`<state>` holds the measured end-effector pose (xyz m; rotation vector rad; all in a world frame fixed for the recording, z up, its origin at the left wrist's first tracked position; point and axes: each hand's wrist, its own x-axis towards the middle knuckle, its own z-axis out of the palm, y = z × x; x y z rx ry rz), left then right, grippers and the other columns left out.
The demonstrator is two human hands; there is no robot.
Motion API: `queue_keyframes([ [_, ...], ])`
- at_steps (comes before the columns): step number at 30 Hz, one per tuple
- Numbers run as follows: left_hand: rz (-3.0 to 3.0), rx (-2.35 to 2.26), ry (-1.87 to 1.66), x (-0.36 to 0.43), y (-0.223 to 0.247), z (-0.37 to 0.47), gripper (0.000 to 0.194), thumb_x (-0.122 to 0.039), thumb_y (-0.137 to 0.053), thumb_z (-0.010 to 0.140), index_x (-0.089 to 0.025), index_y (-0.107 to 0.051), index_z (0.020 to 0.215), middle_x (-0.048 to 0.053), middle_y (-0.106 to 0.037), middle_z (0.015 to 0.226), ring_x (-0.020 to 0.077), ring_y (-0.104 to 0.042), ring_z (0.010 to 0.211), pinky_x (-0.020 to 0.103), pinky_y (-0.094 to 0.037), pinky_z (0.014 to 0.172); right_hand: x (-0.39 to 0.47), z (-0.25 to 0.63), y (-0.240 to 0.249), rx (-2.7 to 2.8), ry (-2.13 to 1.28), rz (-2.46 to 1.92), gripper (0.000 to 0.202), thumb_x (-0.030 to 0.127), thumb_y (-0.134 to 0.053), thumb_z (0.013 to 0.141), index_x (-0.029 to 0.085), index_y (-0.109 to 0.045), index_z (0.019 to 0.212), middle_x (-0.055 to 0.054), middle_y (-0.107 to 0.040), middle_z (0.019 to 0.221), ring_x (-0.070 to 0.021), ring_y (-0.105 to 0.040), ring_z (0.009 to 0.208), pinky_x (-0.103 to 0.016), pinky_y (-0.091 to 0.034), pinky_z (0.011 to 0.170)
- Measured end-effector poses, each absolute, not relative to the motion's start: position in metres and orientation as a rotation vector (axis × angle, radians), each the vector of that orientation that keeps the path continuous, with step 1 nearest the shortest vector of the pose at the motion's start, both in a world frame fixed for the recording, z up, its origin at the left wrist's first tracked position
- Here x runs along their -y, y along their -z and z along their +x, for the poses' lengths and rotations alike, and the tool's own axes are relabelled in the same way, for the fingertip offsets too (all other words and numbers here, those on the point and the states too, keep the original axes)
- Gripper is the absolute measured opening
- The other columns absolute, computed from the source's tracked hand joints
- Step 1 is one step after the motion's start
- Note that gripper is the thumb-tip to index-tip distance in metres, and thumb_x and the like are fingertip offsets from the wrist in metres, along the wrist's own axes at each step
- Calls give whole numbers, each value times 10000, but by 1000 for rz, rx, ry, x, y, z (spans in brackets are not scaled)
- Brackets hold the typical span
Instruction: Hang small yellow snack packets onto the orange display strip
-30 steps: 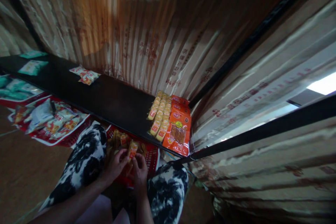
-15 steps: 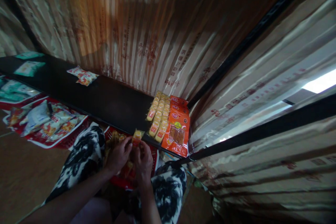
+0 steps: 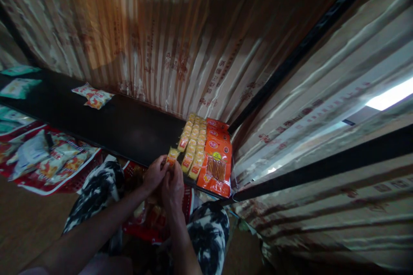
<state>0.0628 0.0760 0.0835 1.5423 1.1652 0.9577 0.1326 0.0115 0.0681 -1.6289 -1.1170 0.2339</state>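
A small yellow packet with a red label (image 3: 172, 157) is pinched between my two hands at the front edge of the black shelf (image 3: 129, 124). My left hand (image 3: 157, 175) grips its left side and my right hand (image 3: 174, 182) its lower right side. Just right of it, rows of similar yellow packets (image 3: 193, 146) lie on the shelf. Orange bags (image 3: 217, 159) overlap one another at the shelf's right end. Beneath my hands is a red basket (image 3: 188, 200) with more packets in it, partly hidden by my arms.
Farther left on the shelf lie white and red snack bags (image 3: 94, 95) and green bags (image 3: 21, 88). Another red basket (image 3: 54, 189) full of bags stands below. Dark metal posts (image 3: 277, 79) slant in front of the pleated sheeting (image 3: 180, 43) on the right.
Both hands have risen from over the basket to the shelf's edge, bringing the yellow packet close to the rows. The view has shifted slightly.
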Motion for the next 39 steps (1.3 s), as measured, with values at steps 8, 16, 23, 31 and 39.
queue_keyframes([
  [8, 1590, -1102, -937, -99, -71, 81, 294, -312, -478, 795, -181, -587, 1035, 67, -684, 1034, 183, -641, 933, 324, -502, 871, -25, 131, -71, 1090, -286, -1720, 503, 359, -311, 908, 83, -496, 1286, -187, -516, 1327, -234, -468, 1253, -428, -375, 1045],
  [16, 1693, -1066, -963, -112, -66, 92, 253, -221, -453, 803, -204, -611, 999, 46, -692, 987, 149, -632, 905, 275, -503, 852, -37, 127, -68, 1125, -269, -1748, 579, 451, -242, 939, 80, -473, 1319, -181, -442, 1401, -242, -373, 1330, -443, -340, 1063],
  [23, 1762, -1002, -1006, -124, -58, 99, 286, -171, -375, 803, -187, -614, 961, 64, -679, 992, 153, -631, 911, 282, -524, 849, -46, 132, -67, 1174, -197, -1774, 597, 454, -226, 941, 52, -499, 1289, -211, -478, 1362, -263, -416, 1298, -459, -365, 1043],
  [31, 1927, -1036, -981, -124, -66, 101, 280, -150, -425, 782, -210, -605, 986, 57, -680, 965, 172, -625, 930, 298, -518, 856, -49, 135, -63, 1205, -134, -1816, 564, 418, -245, 948, 55, -471, 1314, -211, -461, 1376, -266, -414, 1300, -459, -367, 1040],
  [39, 2099, -1057, -980, -123, -70, 100, 194, -160, -439, 800, -184, -580, 930, 64, -662, 954, 168, -608, 910, 299, -502, 869, -50, 137, -68, 1219, -146, -1833, 596, 437, -216, 946, 42, -478, 1306, -220, -457, 1375, -275, -405, 1304, -465, -365, 1041],
])
